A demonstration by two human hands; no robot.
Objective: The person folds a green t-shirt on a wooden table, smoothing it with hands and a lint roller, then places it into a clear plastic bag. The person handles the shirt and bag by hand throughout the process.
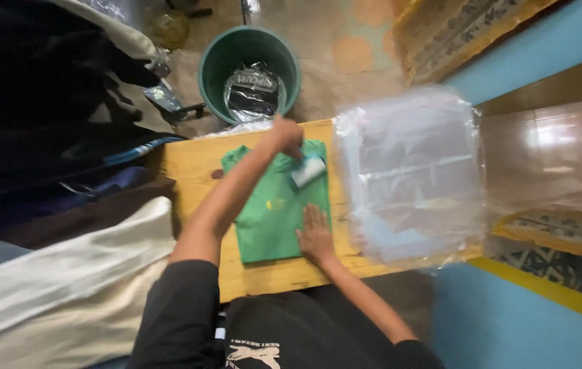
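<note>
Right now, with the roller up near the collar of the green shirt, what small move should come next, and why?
Probably draw the lint roller in the left hand down the green shirt toward the right hand. The roller sits near the collar, the lower half lies flat, and the right palm pins the hem.

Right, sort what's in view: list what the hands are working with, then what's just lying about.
In use:
green shirt
lint roller, in left hand
right hand, flat on shirt
wooden table

Lying about:
stack of clear plastic bags
green bucket
dark clothes pile
white cloth
</note>
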